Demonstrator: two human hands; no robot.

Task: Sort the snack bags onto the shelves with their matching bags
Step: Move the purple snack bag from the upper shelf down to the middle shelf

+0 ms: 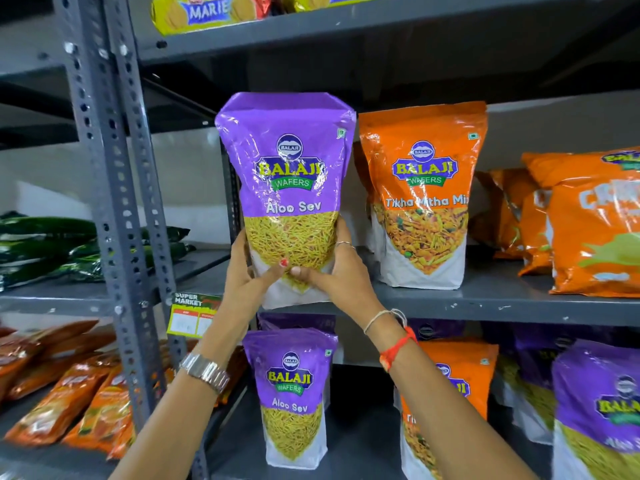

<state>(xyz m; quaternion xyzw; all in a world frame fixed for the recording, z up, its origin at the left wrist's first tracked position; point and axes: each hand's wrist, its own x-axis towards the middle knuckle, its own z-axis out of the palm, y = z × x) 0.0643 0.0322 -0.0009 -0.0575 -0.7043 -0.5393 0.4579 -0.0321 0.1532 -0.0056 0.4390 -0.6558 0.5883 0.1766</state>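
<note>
A purple Aloo Sev bag (287, 161) stands upright at the front edge of the middle shelf (485, 301). My left hand (247, 271) and my right hand (341, 268) grip its lower part from both sides, thumbs meeting in front. Right beside it on the same shelf stands an orange Tikha Mitha Mix bag (422, 195). On the lower shelf, another purple Aloo Sev bag (289, 396) stands below, with an orange mix bag (460, 386) behind my right forearm and a further purple bag (599, 410) at far right.
Orange snack bags (588, 220) lie at the right of the middle shelf. A grey perforated rack post (114, 188) stands to the left, with green bags (45, 251) and orange-red packets (69, 386) on the neighbouring rack. Yellow Marie packs (204, 12) sit on the top shelf. A price tag (190, 315) hangs off the shelf edge.
</note>
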